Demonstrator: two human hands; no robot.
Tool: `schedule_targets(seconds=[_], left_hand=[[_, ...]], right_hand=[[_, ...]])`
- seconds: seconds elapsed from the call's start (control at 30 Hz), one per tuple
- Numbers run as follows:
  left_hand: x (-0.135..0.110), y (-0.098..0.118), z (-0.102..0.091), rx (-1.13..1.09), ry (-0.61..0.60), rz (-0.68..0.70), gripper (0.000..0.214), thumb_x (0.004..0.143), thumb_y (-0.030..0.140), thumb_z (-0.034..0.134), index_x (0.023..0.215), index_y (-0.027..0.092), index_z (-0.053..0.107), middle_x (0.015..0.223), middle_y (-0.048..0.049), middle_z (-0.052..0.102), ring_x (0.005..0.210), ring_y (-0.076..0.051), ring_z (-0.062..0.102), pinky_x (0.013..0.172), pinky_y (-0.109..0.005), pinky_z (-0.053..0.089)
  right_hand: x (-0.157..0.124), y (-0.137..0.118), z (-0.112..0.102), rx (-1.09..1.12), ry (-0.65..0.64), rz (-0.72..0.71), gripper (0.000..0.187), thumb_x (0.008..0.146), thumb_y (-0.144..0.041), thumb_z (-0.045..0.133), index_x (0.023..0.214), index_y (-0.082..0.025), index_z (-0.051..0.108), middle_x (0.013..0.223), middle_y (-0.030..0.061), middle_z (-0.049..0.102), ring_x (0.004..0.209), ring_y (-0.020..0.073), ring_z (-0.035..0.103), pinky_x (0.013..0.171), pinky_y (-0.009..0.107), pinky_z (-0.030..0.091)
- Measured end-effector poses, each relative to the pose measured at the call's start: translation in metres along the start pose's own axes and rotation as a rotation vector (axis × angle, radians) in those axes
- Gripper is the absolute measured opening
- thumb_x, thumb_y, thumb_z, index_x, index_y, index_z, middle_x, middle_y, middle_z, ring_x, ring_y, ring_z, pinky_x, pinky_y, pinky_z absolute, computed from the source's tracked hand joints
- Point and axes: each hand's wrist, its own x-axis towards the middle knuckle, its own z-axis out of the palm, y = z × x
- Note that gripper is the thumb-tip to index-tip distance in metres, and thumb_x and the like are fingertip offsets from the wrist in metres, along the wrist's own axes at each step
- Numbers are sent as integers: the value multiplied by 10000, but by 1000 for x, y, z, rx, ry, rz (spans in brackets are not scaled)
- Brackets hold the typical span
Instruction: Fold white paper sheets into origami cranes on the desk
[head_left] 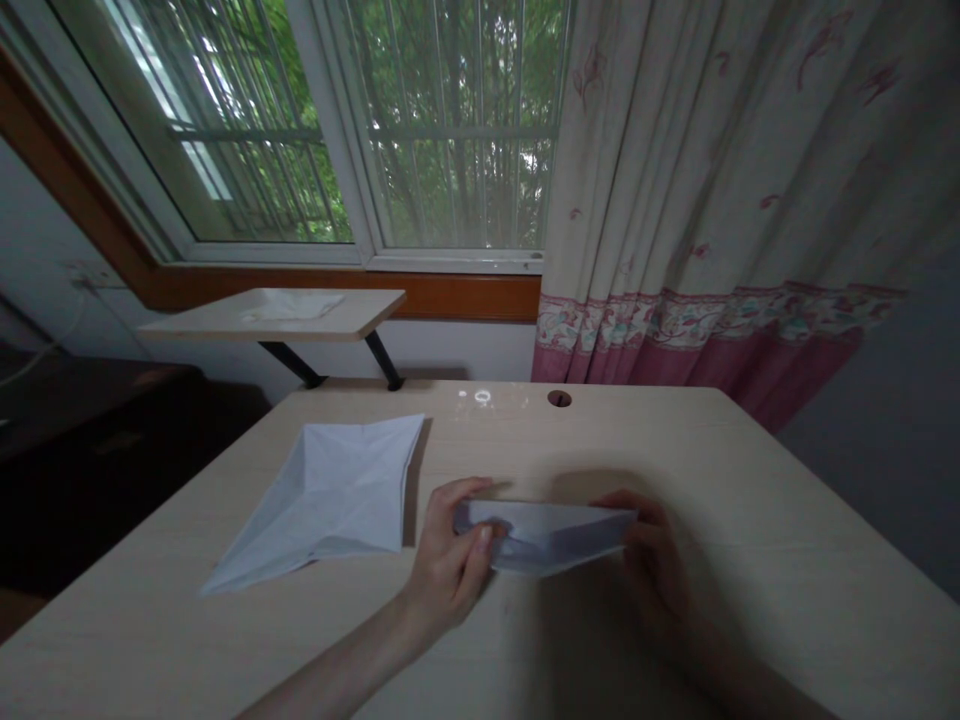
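A folded piece of white paper (559, 535) is held up between both hands, just above the tabletop. My left hand (454, 550) pinches its left end, thumb in front and fingers behind. At the opposite end, my right hand (649, 545) grips the paper's right tip; part of that hand lies in shadow. To the left of my hands, a larger creased white paper sheet (352, 490) with raised edges rests on the table, one long corner pointing toward the front left.
The pale wooden table (750, 560) has a round cable hole (559, 398) near its back edge. A small raised shelf (360, 315) on black legs stands at the back left, with white paper (292, 304) on it. Behind are a barred window (457, 130) and a floral curtain (675, 200).
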Motion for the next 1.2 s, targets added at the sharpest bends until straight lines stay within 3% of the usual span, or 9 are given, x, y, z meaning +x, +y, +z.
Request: schedule_targets(seconds=[0.27,0.53,0.77,1.2], left_hand=[[12,6,-5,78,-105,67,303,1003,176,427,983,188,729,1221,-128,638,1068,-257,581,869,-412,532],[15,5,-6,66,-143,98,296,947,83,489,1108,206,705,1160,-54,725,960,-241,591,817,-390,512],[15,6,-5,17,-121,65,316,945,65,481,1168,183,671,1146,-69,722,945,-225,595,808,-373,500],[10,6,-3,117,-160,30,330,986,103,451,1259,148,631,1213,-99,658,996,-234,526,855,-383,472]], right_hand=[[-1,-2,1,-44,-11,-51,239,968,-124,401,1097,-301,495,1224,64,548,1090,224,597,859,378,539],[-4,1,1,-37,-44,-42,241,973,-113,388,1104,-294,481,1258,67,526,1107,215,587,881,368,530],[-3,1,1,-16,-34,-17,223,978,-115,394,1089,-290,473,1239,71,532,1087,207,599,856,348,540],[5,-7,2,-54,-45,-135,332,948,-40,399,1172,-262,503,1238,86,550,1151,195,586,864,315,563]])
